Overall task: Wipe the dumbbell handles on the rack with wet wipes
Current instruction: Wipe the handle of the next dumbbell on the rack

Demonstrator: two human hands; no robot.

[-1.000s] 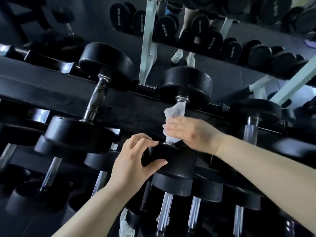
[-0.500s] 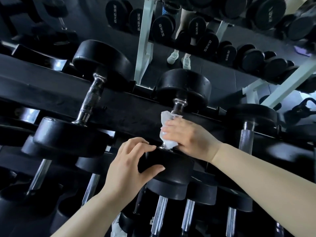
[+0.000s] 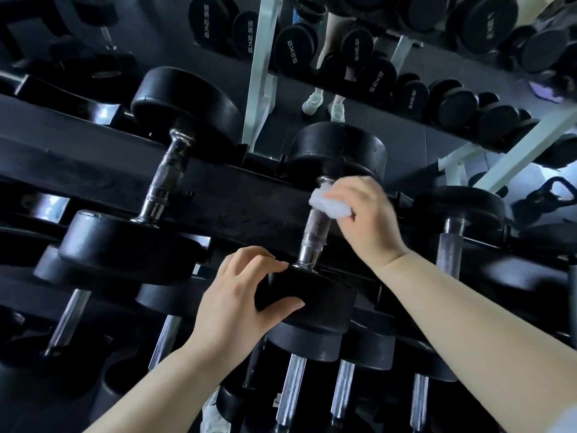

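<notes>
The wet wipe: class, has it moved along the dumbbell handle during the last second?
Yes. The wet wipe in the right hand has slid up the handle, from the near head toward the far head.

Dim, contrasty; slight motion blur

Mirrored weight markings on the reflected dumbbell ends [image 3: 293, 48], seemingly "52kg", cannot be read surely.
</notes>
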